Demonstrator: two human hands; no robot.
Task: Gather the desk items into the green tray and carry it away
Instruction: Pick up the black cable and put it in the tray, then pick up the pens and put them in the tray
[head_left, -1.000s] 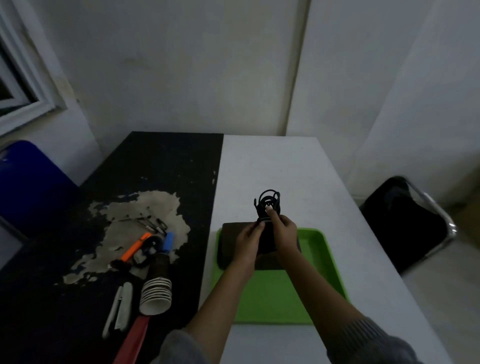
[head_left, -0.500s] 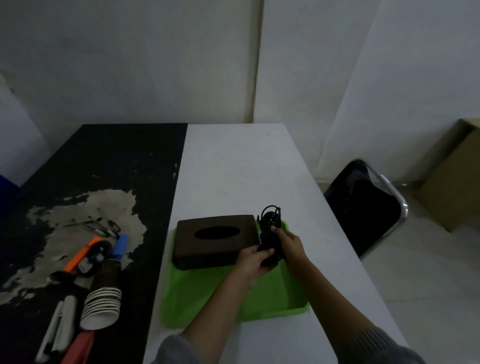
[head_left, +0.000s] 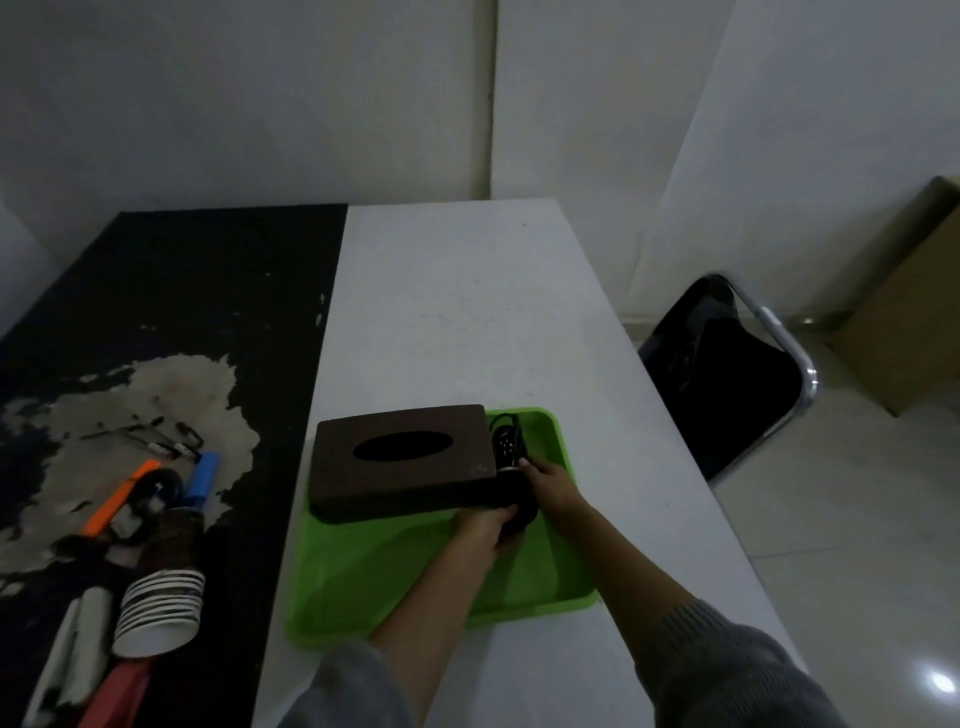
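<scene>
The green tray (head_left: 363, 587) lies on the white table near its front edge. A dark brown tissue box (head_left: 400, 457) rests across the tray's far left part. To the right of the box, a black device with a coiled cable (head_left: 511, 457) sits in the tray's right strip. My left hand (head_left: 483, 525) grips its near end and my right hand (head_left: 550, 486) holds its right side. Both hands are closed on it, low inside the tray.
On the black desk to the left lie an orange marker (head_left: 117, 499), a blue marker (head_left: 202, 475), a stack of paper cups (head_left: 161, 603), white pens (head_left: 78, 649), a red item (head_left: 119, 691) and some clips (head_left: 156, 441). A black chair (head_left: 727, 374) and a cardboard box (head_left: 904, 312) stand to the right.
Both hands have carried the black cabled device from above the tissue box down to its right side, into the tray. The camera has swung to the right.
</scene>
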